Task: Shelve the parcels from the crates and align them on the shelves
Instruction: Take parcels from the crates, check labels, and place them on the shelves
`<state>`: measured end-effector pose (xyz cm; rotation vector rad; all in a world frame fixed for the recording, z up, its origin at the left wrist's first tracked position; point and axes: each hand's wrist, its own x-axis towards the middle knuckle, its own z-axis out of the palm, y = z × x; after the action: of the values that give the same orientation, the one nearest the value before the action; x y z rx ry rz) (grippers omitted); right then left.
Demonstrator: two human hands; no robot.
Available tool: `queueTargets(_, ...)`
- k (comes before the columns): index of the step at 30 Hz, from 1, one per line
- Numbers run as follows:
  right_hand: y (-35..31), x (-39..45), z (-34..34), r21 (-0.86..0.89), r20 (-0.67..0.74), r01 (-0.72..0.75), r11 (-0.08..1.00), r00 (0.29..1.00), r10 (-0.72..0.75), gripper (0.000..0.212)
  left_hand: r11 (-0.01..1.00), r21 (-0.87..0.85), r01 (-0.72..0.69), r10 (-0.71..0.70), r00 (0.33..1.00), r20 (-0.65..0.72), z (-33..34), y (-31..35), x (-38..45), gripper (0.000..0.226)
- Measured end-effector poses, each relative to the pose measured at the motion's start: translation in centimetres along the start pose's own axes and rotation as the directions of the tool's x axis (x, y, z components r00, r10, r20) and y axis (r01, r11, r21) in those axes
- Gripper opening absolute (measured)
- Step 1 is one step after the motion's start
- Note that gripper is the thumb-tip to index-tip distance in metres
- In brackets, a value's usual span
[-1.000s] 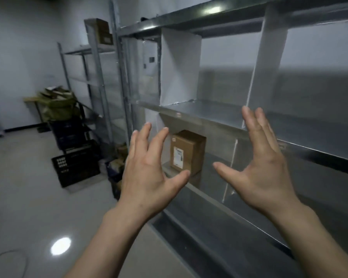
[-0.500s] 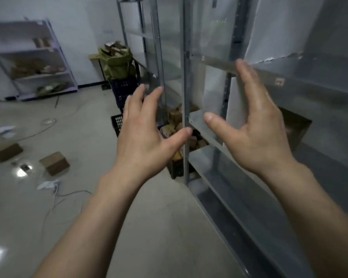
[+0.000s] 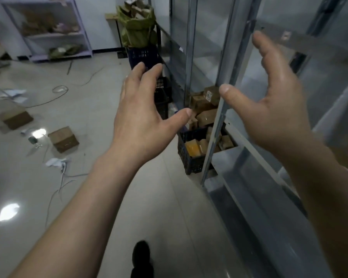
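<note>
Both hands are raised and empty, the left hand [image 3: 138,115] and right hand [image 3: 277,105] with fingers spread, probably readied for the next pickup. Beyond them the parcels [image 3: 204,109] fill a dark crate [image 3: 189,157] on the floor beside the shelving upright [image 3: 217,117], which hides part of them.

Glossy floor [image 3: 129,207] — metal shelving [image 3: 225,81]

The shelves [image 3: 249,137] are grey metal. The crate [image 3: 191,157] is dark blue with a grid pattern, and the parcels [image 3: 205,115] in it are brown, one yellow-orange. Two brown boxes [image 3: 63,139] lie on the pale beige floor [image 3: 88,109]. The sack [image 3: 138,29] is olive green, the far rack [image 3: 48,35] light lilac, and the shoe [image 3: 141,255] black.
</note>
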<state>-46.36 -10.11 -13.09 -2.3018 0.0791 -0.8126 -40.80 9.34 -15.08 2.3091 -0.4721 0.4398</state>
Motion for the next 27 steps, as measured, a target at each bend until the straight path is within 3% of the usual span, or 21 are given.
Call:
queueTargets(15, 3.0, 20.1, 17.7, -0.011, -0.129, -0.242, 0.970, 0.963, 0.238, 0.079, 0.975, -0.148, -0.165, 0.187, 0.971, 0.151, 3.4, -15.4, 26.8, 0.092)
queueTargets(27, 14.2, 37.9, 25.9, 0.117, -0.252, -0.339, 0.933, 0.899, 0.358, 0.078, 0.976, -0.105, -0.190, 0.209, 0.953, 0.219, 12.3, -21.7, 47.4, 0.094)
